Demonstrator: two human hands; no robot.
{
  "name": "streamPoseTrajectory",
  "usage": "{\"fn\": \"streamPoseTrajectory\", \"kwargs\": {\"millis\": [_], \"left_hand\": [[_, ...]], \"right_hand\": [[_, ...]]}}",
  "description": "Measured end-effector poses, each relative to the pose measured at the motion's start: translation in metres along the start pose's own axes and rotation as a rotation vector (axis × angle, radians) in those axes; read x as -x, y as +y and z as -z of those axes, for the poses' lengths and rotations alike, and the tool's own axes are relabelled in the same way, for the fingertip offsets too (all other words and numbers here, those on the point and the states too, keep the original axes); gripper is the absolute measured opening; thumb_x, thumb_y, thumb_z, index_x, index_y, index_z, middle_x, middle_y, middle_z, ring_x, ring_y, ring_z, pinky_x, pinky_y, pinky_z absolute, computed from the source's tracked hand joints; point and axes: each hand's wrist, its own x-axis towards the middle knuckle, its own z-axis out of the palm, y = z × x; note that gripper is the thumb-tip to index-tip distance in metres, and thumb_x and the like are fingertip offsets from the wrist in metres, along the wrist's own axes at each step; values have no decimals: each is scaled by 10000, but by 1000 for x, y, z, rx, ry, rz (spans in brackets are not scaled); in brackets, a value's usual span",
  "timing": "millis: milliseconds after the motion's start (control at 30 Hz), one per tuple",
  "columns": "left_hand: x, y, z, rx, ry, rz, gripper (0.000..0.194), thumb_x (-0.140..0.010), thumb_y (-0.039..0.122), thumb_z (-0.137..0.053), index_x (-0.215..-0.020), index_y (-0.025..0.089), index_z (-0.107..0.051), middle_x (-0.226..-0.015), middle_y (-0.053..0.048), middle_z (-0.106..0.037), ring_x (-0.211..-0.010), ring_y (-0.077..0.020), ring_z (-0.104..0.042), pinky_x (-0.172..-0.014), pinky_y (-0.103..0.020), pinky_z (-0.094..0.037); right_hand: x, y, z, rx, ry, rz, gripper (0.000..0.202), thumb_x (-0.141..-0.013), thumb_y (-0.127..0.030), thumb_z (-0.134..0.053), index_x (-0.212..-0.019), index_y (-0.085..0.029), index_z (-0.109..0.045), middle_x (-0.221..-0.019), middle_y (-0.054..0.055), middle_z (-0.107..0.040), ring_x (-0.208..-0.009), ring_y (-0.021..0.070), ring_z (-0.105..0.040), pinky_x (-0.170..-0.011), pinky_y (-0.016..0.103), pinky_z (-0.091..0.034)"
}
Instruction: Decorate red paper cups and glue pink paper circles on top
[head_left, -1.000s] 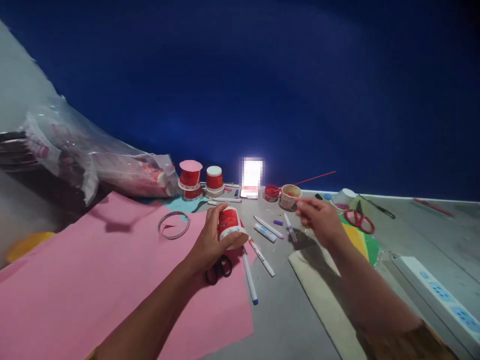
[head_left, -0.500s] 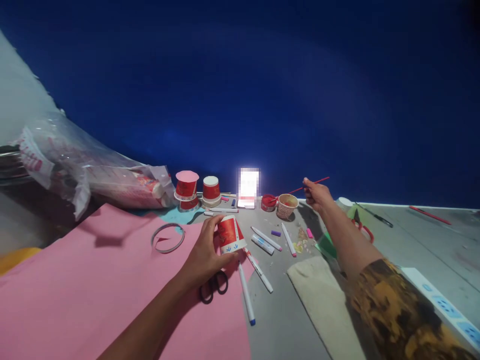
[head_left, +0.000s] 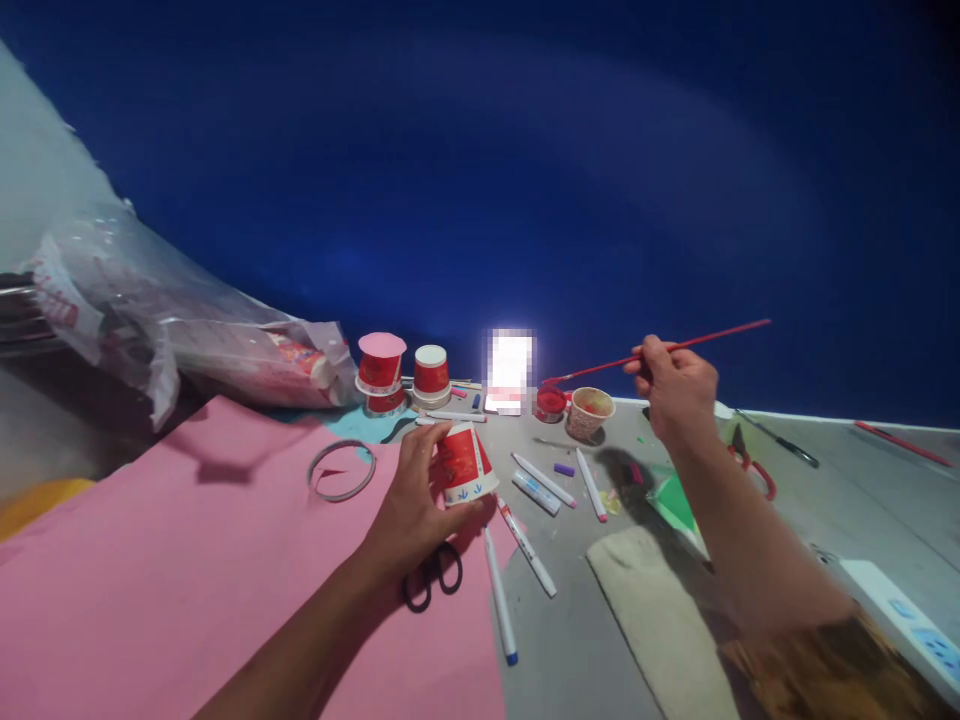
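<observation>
From the head view, here's the left hand [head_left: 416, 490], clamped round the side of a red paper cup [head_left: 463, 463], thumb low, fingers over the top. The cup tilts above the edge of the pink sheet [head_left: 187, 560], blue marks along its white band. It looks light and thin-walled, a little springy; I'd say a hard squeeze dents it, so the firm rim and base are the safer places to hold.

Over to the right hand [head_left: 679, 385], pinched shut on a slim red brush [head_left: 611, 367], well apart from the left. That handle looks stiff, smooth and nearly weightless, likely to roll if gripped loosely; the grip suits the shaft, away from the soft tip. The tip sits at the little red pot [head_left: 550, 405], though whether it touches, I can't tell. Right beside the pot stands a patterned cup [head_left: 589, 418], round and open-topped, stained inside.

And the textures! Flat, matte pink paper, with dark scissor handles [head_left: 418, 609] looping out below the left hand and a smooth grey ring [head_left: 341, 497] lying farther up. Slick, straight white marker [head_left: 498, 590], blue at its end; limp, folded beige cloth [head_left: 637, 590] on the grey table [head_left: 570, 640]; crinkly clear plastic bag [head_left: 195, 320] bulging at far left.
</observation>
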Motion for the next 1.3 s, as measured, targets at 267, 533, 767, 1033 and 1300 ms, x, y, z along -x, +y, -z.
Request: {"fn": "streamPoseTrajectory", "kwargs": {"millis": [267, 533, 767, 1033, 1300], "left_hand": [[4, 15, 0, 44, -79, 33, 847, -701, 315, -903, -1426, 306, -465, -1484, -86, -451, -1377, -308, -537, -1145, -501, -535], [6, 19, -1, 29, -133, -17, 816, -698, 363, -909, -1393, 311, -485, -1428, -85, -488, -1337, -307, -533, -1099, -489, -540], [7, 22, 0, 10, -149, -12, 794, -721, 372, -896, -1400, 311, -489, -1429, -81, -506, -1338, -308, -540, -1118, -490, -518], [7, 22, -1, 14, -153, -24, 808, -718, 388, -895, -1409, 312, -482, -1441, -86, -503, -1344, -311, -540, -1125, -507, -511], [8, 22, -1, 16, -161, -1, 800, -699, 348, -888, -1396, 320, -496, -1445, -78, -509, -1330, -316, -554, -1129, -513, -510]], "right_hand": [[88, -8, 20, -263, -280, -365, 500, -640, -593, -976, -809, -172, -768, -647, 9, -704, -445, 46, -511, -389, 140, -403], [100, -4, 18, -242, -325, -316, 412, -687, -576, -957, -765, -211, -781, -612, -12, -701, -415, 52, -496, -396, 174, -431], [107, -7, 15, -247, -326, -287, 438, -688, -574, -962, -757, -189, -765, -601, -4, -715, -398, 42, -512, -405, 160, -433], [111, -5, 12, -235, -347, -264, 444, -724, -571, -940, -768, -180, -734, -594, 0, -715, -394, 55, -517, -392, 170, -424], [114, -3, 11, -189, -351, -288, 475, -712, -609, -930, -785, -182, -734, -620, 1, -720, -405, 57, -520, -368, 167, -380]]}}
